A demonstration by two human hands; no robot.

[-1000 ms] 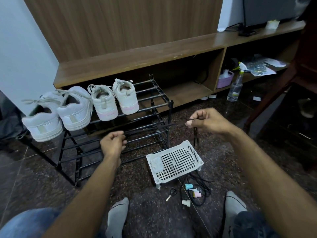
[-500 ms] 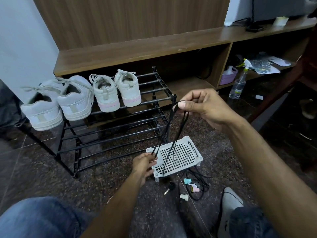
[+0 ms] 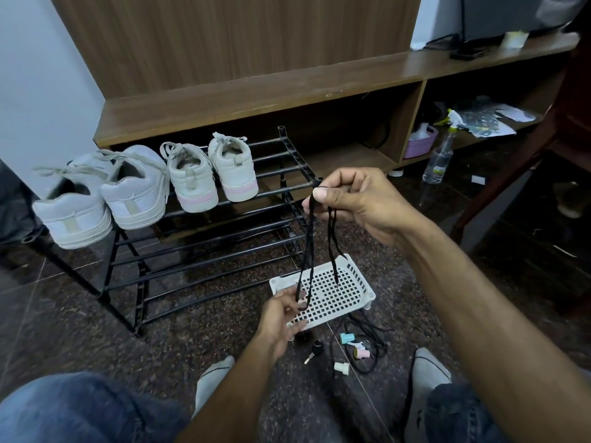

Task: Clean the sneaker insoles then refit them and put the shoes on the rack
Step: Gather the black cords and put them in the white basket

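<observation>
Four white sneakers stand on the top tier of the black rack (image 3: 204,251), heels toward the camera. The left pair (image 3: 105,199) is the larger and sits at the rack's left end; the right pair (image 3: 211,174) has pink trim at the sole and stands just beside it. The insoles cannot be seen from this angle. The lower tiers of the rack hold nothing visible.

The right hand (image 3: 358,199) is raised in front of the rack's right post, thumb and forefinger pinching the upper end of a black lace (image 3: 308,247). The lace hangs down in several strands. The left hand (image 3: 283,314) is lower, over the near left corner of a white perforated tray (image 3: 339,292), fingers curled around the lower part of the lace. The lace runs taut between the two hands; one loose strand ends over the tray.

The tray rests on the dark speckled floor (image 3: 64,330), just in front of the rack. Near the tray's front edge lie a key (image 3: 315,350), a black cord (image 3: 367,343) and three small caps: blue (image 3: 347,338), pink (image 3: 363,353) and white (image 3: 341,367).

Behind the rack stands a low wooden shelf unit (image 3: 256,94). A spray bottle (image 3: 439,158) stands on the floor at its right compartment, beside a purple basket (image 3: 420,143). The person's knees in jeans and grey-socked feet show at the bottom edge.
</observation>
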